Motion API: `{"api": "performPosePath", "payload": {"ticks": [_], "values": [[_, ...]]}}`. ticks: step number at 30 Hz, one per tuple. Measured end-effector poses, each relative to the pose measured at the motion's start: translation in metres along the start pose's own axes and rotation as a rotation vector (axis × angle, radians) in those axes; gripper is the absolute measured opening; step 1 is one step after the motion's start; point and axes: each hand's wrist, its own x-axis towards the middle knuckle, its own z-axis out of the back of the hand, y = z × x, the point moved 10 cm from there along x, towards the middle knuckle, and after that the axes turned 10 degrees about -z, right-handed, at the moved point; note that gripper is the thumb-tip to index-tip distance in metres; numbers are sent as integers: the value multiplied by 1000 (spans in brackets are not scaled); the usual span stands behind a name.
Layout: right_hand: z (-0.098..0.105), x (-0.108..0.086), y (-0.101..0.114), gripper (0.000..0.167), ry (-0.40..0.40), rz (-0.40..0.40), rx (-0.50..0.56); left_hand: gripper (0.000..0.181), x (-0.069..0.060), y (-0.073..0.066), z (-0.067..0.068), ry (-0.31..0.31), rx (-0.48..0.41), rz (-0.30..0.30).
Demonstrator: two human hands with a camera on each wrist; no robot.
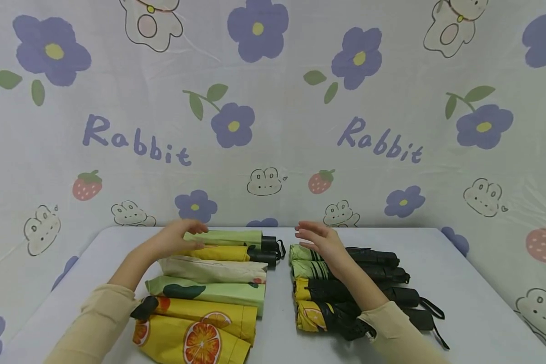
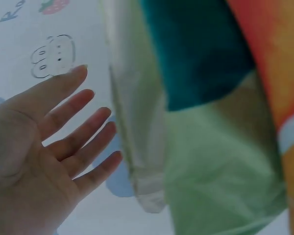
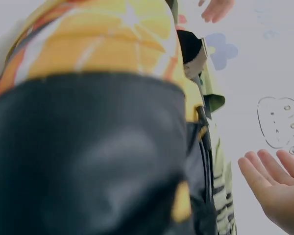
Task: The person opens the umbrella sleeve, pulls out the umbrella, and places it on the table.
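Evidently, the left hand (image 1: 177,238) holds nothing, its fingers loosely spread by a light-green fabric folded umbrella (image 1: 232,236) and a yellow fabric folded umbrella (image 1: 227,253), both black-handled. The right hand (image 1: 324,246) also grips nothing, fingers extended over two black folded umbrellas with green-striped ends (image 1: 372,256). Nearer the front lie orange-slice-printed yellow fabric pieces (image 1: 236,323) at left and yellow-ended black umbrellas (image 1: 323,289) at right. Everything rests in two columns on a white table (image 1: 277,333) before a white cloth backdrop (image 1: 282,76) printed with purple flowers and rabbits.
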Motion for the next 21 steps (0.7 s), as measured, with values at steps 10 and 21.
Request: {"api": "performPosePath", "payload": {"ticks": [10,21], "values": [[-32,6,-10,42,59,-76,-58,35,3,10,-13,29,10,-2],[-58,7,-12,41,101,-85,-193,33,5,18,-22,55,9,-18]]}}
